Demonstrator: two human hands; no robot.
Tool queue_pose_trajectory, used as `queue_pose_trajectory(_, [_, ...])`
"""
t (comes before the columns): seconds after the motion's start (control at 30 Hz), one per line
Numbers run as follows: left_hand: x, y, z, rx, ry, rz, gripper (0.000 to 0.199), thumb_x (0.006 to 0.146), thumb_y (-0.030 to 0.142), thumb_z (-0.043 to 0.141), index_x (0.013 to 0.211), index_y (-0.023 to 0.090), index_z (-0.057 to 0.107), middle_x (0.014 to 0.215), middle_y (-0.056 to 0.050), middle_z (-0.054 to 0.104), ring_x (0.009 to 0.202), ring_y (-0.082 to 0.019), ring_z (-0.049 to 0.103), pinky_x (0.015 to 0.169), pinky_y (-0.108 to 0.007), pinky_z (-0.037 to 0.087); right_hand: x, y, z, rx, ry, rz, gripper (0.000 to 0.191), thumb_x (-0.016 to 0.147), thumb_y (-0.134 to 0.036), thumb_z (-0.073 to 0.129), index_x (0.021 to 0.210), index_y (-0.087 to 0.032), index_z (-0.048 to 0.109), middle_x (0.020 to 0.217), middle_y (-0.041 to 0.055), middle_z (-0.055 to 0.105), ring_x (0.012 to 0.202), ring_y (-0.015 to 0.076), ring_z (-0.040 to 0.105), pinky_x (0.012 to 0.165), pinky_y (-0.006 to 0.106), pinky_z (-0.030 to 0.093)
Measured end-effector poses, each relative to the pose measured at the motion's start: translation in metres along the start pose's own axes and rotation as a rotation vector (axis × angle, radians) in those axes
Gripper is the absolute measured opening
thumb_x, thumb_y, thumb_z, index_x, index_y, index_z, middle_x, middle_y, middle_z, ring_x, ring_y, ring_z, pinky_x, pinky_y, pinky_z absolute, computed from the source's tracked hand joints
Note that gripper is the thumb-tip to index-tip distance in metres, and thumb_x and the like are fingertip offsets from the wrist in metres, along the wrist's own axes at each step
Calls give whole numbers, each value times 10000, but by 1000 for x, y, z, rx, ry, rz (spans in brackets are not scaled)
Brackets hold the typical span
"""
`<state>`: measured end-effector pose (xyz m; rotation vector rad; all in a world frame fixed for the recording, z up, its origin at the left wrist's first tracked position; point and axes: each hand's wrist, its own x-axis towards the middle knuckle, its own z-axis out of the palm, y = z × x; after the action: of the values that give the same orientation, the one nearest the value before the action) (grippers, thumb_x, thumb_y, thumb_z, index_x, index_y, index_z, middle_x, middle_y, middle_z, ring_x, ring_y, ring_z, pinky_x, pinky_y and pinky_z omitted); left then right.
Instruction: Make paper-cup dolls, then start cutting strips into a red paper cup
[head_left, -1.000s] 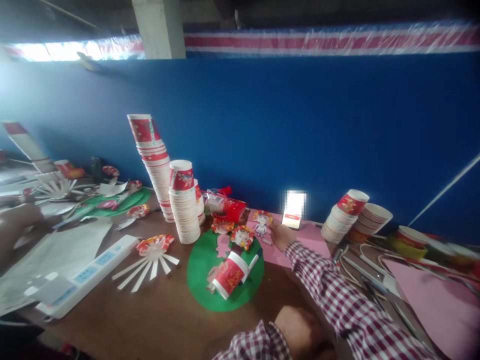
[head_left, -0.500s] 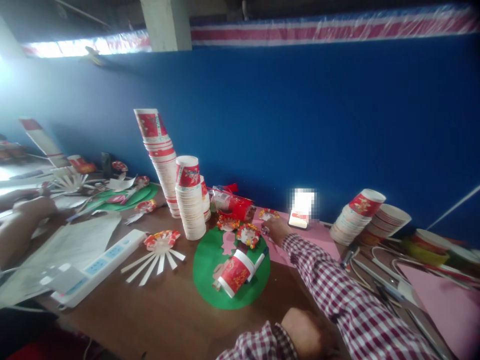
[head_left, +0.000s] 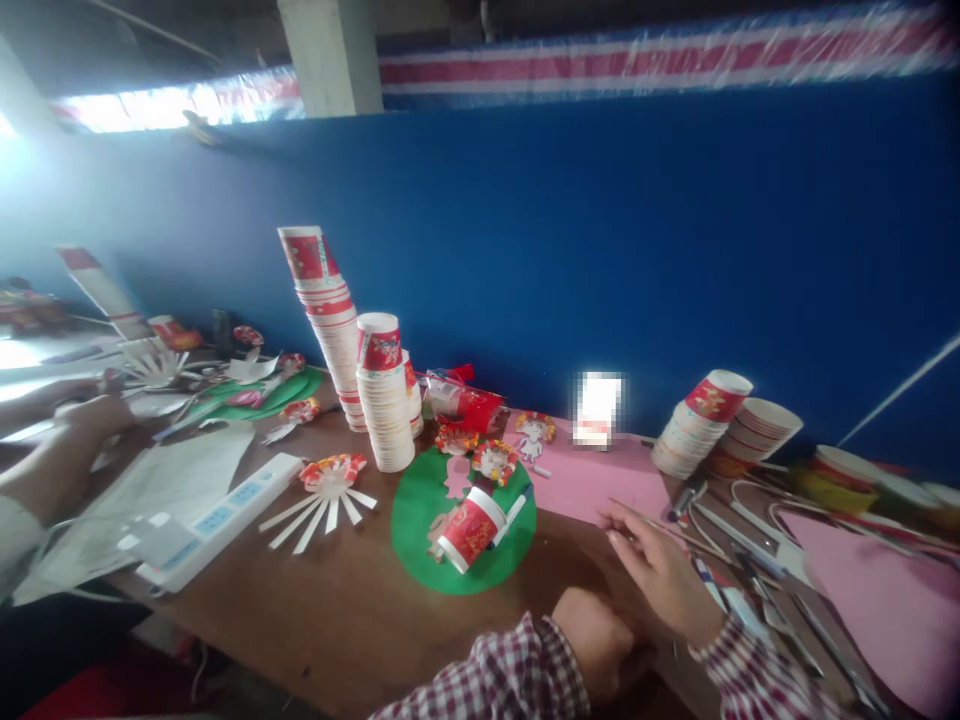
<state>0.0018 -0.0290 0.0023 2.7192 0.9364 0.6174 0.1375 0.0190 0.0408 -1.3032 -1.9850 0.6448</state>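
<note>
Showing paper figure (head_left: 532,441) on pink sheet (head_left: 600,484), well beyond left hand (head_left: 592,638) of undeterminable grip and loosely spread-fingered right hand (head_left: 661,572).

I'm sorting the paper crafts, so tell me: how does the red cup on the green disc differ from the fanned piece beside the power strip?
The red cup has an uncut-looking wall; the fanned piece ends in narrow white strips. The red cup lies tipped over on the green disc; the fanned piece lies spread on the brown tabletop. Both show red and white.
</note>
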Motion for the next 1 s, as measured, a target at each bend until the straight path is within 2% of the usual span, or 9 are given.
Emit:
queue_pose_trajectory(0.17, [-14,11,3,-19,62,-37,287,836,434,484,815,205,655,690,2,667,647,-109,596,600,-200,427,-61,7,5,-15,134,16,280,859,-346,433,1083,-232,556,959,85,691,853,194,674,689,278,576])
queue_pose_trajectory(0.23, [-28,15,-4,-36,114,25,297,848,443,466,786,217,648,652,17,648,607,-91,575,593,-195,412,-78,9,12,-45,151,-3,266,850,-342,454,1073,-250,566,918,72,701,815,194,682,642,260,581])
queue_pose_trajectory(0.3, [-46,16,-19,22,180,8,311,841,443,463,741,207,638,607,6,621,550,-104,542,556,-219,406,-89,9,21,-67,155,-36,239,836,-326,485,1044,-265,585,886,59,706,761,184,688,569,225,574])
queue_pose_trajectory(0.37, [-67,12,-40,78,312,-142,268,858,336,435,724,208,629,591,-3,599,546,-112,533,560,-229,420,-95,8,29,-78,168,-105,228,832,-293,496,1036,-263,593,893,60,702,751,177,685,545,210,563])
queue_pose_trajectory(0.47, [-98,-6,-73,205,584,-453,203,833,296,481,964,202,604,863,-63,637,817,-178,590,742,-294,476,-97,6,35,-93,189,-224,234,834,-259,496,1047,-244,593,909,73,693,764,181,677,575,227,562])
queue_pose_trajectory(0.5, [-107,-14,-81,273,659,-539,266,818,311,505,1051,200,568,976,-82,620,933,-212,572,818,-341,468,-98,5,36,-103,185,-261,242,836,-250,495,1060,-239,587,914,74,691,772,182,675,598,236,564])
queue_pose_trajectory(0.57, [-120,-29,-92,365,716,-696,453,778,375,553,1179,179,475,1102,-112,565,1039,-255,529,896,-405,441,-98,3,35,-131,161,-330,266,837,-234,492,1092,-236,570,924,71,688,792,186,671,652,259,566])
queue_pose_trajectory(0.77, [-125,-53,-86,304,524,-881,815,630,505,660,1280,134,336,1210,-144,503,1131,-295,473,950,-448,391,-99,1,31,-190,120,-380,288,850,-223,460,1128,-219,533,933,71,674,829,196,660,700,294,556])
queue_pose_trajectory(1.0, [-111,-58,-79,169,426,-982,855,579,408,718,1293,177,309,1219,-119,524,1138,-272,487,959,-428,352,-99,0,32,-226,110,-398,275,873,-214,417,1131,-198,509,896,58,664,794,165,654,687,269,544])
